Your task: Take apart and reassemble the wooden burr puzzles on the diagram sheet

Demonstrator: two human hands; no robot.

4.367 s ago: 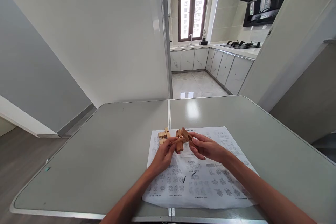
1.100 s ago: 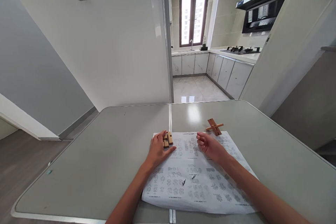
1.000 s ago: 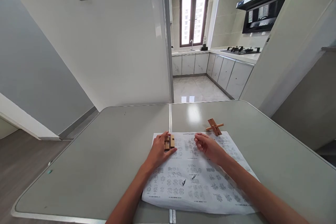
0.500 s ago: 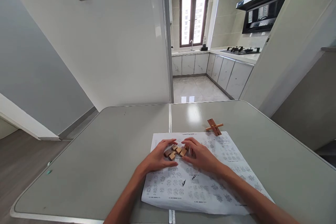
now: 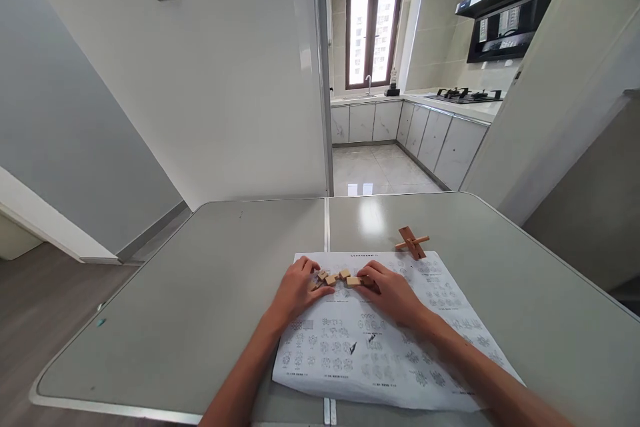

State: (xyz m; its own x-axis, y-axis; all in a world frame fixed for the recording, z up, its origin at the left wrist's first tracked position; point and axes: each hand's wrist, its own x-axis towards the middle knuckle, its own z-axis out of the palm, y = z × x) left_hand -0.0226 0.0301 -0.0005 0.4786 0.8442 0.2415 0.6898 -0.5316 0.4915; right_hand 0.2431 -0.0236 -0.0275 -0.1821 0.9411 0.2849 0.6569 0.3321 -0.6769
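Observation:
Small light-and-dark wooden puzzle blocks [image 5: 345, 274] are bunched between my two hands over the upper part of a printed paper sheet [image 5: 350, 373]. My left hand [image 5: 299, 287] curls round the left end of the cluster, thumb in front and fingers behind. From the right, my right hand [image 5: 387, 287] pinches a wooden block [image 5: 353, 281] with a darker part under its fingers. How the pieces join is partly hidden by my fingers. Just beyond the sheet's far edge, a reddish-brown flat wooden piece crossed by a lighter stick [image 5: 412, 243] lies on the table.
The sheet carries rows of small diagrams and two dark tick marks [image 5: 353, 348]. It lies on a grey folding table [image 5: 165, 320] with a centre seam. A small greenish bit [image 5: 101, 322] sits near the left edge. Behind are a wall [image 5: 240, 80] and a kitchen doorway.
The wooden cluster has spread sideways and moved slightly away from me. My left hand has shifted up and left, and my right hand a little to the right. The view has turned slightly.

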